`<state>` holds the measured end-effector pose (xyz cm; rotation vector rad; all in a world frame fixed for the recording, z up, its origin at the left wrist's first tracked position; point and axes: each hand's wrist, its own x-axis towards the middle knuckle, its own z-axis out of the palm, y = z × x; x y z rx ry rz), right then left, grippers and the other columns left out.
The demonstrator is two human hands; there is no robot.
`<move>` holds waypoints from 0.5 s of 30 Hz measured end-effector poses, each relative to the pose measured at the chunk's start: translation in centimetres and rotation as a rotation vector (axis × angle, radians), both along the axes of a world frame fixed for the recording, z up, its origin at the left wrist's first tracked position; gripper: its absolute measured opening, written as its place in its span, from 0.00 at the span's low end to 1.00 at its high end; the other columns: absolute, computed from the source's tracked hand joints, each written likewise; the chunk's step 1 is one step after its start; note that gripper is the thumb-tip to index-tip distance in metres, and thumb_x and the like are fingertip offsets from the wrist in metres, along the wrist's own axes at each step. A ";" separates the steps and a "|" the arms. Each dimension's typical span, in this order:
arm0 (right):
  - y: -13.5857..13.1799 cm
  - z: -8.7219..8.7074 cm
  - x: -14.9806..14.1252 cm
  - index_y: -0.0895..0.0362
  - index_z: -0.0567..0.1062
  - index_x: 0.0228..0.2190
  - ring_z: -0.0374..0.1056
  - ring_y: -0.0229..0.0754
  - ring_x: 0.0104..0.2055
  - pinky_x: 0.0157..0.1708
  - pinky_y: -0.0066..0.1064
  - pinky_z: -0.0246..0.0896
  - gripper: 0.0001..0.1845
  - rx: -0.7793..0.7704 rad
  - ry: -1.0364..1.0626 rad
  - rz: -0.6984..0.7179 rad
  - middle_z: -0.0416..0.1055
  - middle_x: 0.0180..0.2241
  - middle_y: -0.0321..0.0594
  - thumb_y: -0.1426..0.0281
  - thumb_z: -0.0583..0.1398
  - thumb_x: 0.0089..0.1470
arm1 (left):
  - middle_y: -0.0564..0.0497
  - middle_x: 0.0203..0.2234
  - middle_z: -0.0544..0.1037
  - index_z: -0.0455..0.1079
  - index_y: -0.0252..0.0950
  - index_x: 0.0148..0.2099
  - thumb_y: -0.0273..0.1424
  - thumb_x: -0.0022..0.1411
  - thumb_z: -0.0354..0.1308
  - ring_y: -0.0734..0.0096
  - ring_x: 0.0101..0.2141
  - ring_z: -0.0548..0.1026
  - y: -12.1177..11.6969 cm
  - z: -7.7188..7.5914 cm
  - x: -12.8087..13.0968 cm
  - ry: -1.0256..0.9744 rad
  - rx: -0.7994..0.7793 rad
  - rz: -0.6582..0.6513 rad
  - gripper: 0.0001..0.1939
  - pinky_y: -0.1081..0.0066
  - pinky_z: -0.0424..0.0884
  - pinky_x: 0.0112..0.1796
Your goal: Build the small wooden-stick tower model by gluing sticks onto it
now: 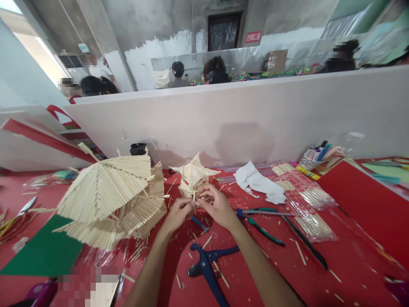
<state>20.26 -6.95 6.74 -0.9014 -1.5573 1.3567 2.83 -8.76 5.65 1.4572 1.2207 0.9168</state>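
Observation:
A small pavilion-like model made of thin wooden sticks (195, 170), with a pointed roof and upturned corners, stands on the red table. Both hands meet at its near side. My left hand (182, 212) is closed in a pinch beside a short wooden stick (194, 196) that points upward. From the other side, my right hand (220, 207) has its thumb and curled fingers pressed at the model's lower front; the exact contact is partly hidden. A much larger stick model (105, 187) with layered roofs sits to the left of my left hand.
Blue-handled cutters (204, 264) lie between my forearms, amid scattered stick scraps. Rightward are green-handled pliers (265, 232), a crumpled white tissue (258, 183), bagged sticks (308, 209) and a pen basket (309, 160). Scissors (22, 211) lie far left. A white partition (198, 115) stands behind.

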 end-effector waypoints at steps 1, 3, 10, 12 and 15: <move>0.0 -0.1 -0.1 0.54 0.67 0.39 0.73 0.40 0.35 0.36 0.32 0.68 0.11 -0.001 -0.003 -0.001 0.75 0.36 0.38 0.66 0.62 0.55 | 0.58 0.12 0.61 0.65 0.36 0.21 0.42 0.55 0.51 0.77 0.17 0.59 0.0 -0.4 0.0 -0.009 0.007 0.026 0.18 0.74 0.56 0.23; 0.0 -0.3 -0.3 0.54 0.69 0.40 0.74 0.41 0.36 0.37 0.32 0.69 0.10 0.006 -0.021 -0.002 0.76 0.37 0.39 0.66 0.61 0.55 | 0.57 0.12 0.61 0.64 0.36 0.19 0.40 0.53 0.50 0.77 0.17 0.58 0.1 -0.9 0.1 -0.022 0.016 0.073 0.16 0.74 0.55 0.22; -0.2 -0.8 -0.6 0.55 0.73 0.43 0.77 0.44 0.41 0.41 0.35 0.71 0.11 0.073 -0.129 -0.025 0.79 0.40 0.43 0.68 0.60 0.58 | 0.57 0.11 0.59 0.64 0.37 0.18 0.37 0.51 0.49 0.77 0.15 0.57 0.4 -1.5 -0.1 -0.051 0.030 0.118 0.15 0.74 0.54 0.21; -0.1 -0.9 -0.6 0.56 0.74 0.43 0.77 0.44 0.41 0.42 0.35 0.71 0.10 0.077 -0.134 -0.025 0.80 0.41 0.43 0.69 0.60 0.58 | 0.57 0.10 0.60 0.65 0.36 0.18 0.37 0.51 0.49 0.77 0.15 0.57 0.5 -1.5 -0.2 -0.052 0.018 0.111 0.14 0.74 0.54 0.21; -0.1 -1.0 -0.7 0.55 0.76 0.43 0.77 0.44 0.41 0.43 0.36 0.72 0.11 0.097 -0.142 -0.025 0.80 0.41 0.43 0.70 0.60 0.58 | 0.58 0.10 0.60 0.66 0.36 0.18 0.37 0.50 0.49 0.77 0.15 0.56 0.5 -1.6 -0.2 -0.071 0.005 0.122 0.15 0.74 0.53 0.21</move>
